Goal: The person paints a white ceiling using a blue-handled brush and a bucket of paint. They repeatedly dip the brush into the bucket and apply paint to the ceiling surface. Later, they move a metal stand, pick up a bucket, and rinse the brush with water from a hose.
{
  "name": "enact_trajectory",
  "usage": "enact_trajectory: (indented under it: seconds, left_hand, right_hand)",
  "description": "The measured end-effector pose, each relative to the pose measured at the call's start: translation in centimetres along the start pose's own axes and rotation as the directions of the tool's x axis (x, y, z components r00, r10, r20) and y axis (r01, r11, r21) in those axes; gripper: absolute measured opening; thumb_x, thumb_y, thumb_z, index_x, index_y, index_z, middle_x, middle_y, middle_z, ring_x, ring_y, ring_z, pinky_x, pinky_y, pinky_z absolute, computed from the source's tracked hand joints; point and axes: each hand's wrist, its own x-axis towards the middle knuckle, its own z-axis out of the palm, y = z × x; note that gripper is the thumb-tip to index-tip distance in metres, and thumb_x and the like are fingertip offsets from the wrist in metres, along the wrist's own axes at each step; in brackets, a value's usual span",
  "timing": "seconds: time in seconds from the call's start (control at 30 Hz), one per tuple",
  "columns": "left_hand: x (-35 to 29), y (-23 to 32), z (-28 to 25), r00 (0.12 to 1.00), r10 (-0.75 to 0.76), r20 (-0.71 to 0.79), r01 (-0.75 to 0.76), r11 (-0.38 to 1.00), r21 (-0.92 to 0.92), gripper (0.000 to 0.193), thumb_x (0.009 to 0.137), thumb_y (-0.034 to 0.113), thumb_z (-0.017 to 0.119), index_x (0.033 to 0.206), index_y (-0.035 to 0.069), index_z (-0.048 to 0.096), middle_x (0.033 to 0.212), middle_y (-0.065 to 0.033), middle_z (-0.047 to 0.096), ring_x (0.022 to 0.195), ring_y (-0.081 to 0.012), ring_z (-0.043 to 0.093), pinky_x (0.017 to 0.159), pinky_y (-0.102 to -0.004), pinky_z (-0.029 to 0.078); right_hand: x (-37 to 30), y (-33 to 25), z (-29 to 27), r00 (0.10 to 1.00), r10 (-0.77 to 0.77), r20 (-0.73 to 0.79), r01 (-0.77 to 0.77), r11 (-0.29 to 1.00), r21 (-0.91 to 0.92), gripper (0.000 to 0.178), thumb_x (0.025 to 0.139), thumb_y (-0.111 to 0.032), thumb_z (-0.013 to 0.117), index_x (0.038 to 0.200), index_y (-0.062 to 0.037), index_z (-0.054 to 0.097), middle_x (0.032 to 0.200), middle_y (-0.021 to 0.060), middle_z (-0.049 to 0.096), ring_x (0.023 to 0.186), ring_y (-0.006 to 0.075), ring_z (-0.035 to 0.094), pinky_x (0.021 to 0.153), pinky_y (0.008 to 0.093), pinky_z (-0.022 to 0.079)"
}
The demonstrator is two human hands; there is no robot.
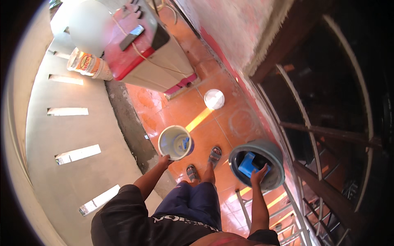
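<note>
A pale bucket (163,143) hangs tilted before me, a small blue thing (184,143) inside it. My left hand (165,160) is closed on the near edge of its rim. To the right, a large dark grey tub (277,162) leans with its mouth toward me. Inside the tub is a blue plastic object (247,164) with a boxy shape; its exact kind I cannot make out. My right hand (258,175) reaches into the tub's mouth and grips the blue object at its near side, the fingers partly hidden.
Ahead stands a washing machine (164,74) with a red top, a phone (131,37) and a cord on it. A printed bucket (88,64) is beside it. A round white container (214,99) sits on the orange tiles. Metal bars (283,213) rise at lower right, below a window grille.
</note>
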Motion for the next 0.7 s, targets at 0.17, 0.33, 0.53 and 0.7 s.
enact_trajectory:
  seconds: [0.17, 0.33, 0.53, 0.7]
  left_hand:
    - [-7.2, 4.1, -16.9, 0.975, -0.016, -0.219, -0.041, 0.966, -0.255, 0.046, 0.083, -0.005, 0.053, 0.126, 0.006, 0.043, 0.12, -0.0168, 0.056, 0.106, -0.0371, 0.064, 0.082, -0.0547, 0.059]
    - [-13.3, 2.6, -27.0, 0.948, -0.006, -0.32, -0.194, 0.783, -0.591, 0.049, 0.081, -0.007, 0.048, 0.128, 0.006, 0.041, 0.126, -0.0193, 0.052, 0.114, -0.0406, 0.058, 0.092, -0.0579, 0.053]
    - [-17.1, -0.8, -32.2, 0.904, -0.093, -0.417, -0.278, 0.613, -0.739, 0.051, 0.082, -0.005, 0.049, 0.131, 0.008, 0.042, 0.125, -0.017, 0.053, 0.109, -0.0386, 0.06, 0.088, -0.057, 0.053]
    - [-15.4, 0.4, -35.8, 0.883, -0.189, -0.43, -0.235, 0.615, -0.753, 0.048, 0.081, -0.003, 0.051, 0.127, 0.006, 0.043, 0.124, -0.0173, 0.054, 0.112, -0.0376, 0.06, 0.092, -0.0564, 0.052]
  right_hand:
    - [-4.5, -8.4, 2.8, 0.885, -0.065, 0.461, 0.052, 0.998, 0.042, 0.082, 0.072, -0.005, 0.069, 0.146, -0.0009, 0.033, 0.143, 0.027, 0.043, 0.132, 0.0385, 0.045, 0.11, 0.0421, 0.037]
    - [-0.4, -19.9, 5.2, 0.729, -0.138, 0.671, 0.076, 0.99, 0.121, 0.053, 0.074, -0.016, 0.072, 0.123, -0.0008, 0.059, 0.114, 0.019, 0.067, 0.107, 0.0333, 0.063, 0.095, 0.0397, 0.049]
    - [7.7, -41.8, 9.7, 0.629, -0.512, 0.585, 0.485, 0.847, 0.219, 0.046, 0.078, -0.016, 0.071, 0.12, -0.0017, 0.062, 0.106, 0.0169, 0.07, 0.092, 0.0257, 0.069, 0.082, 0.0375, 0.054]
    - [9.9, -56.1, 11.8, 0.672, -0.553, 0.492, 0.436, 0.833, 0.34, 0.043, 0.08, -0.017, 0.067, 0.119, -0.001, 0.062, 0.103, 0.0163, 0.07, 0.096, 0.0252, 0.067, 0.085, 0.0376, 0.053]
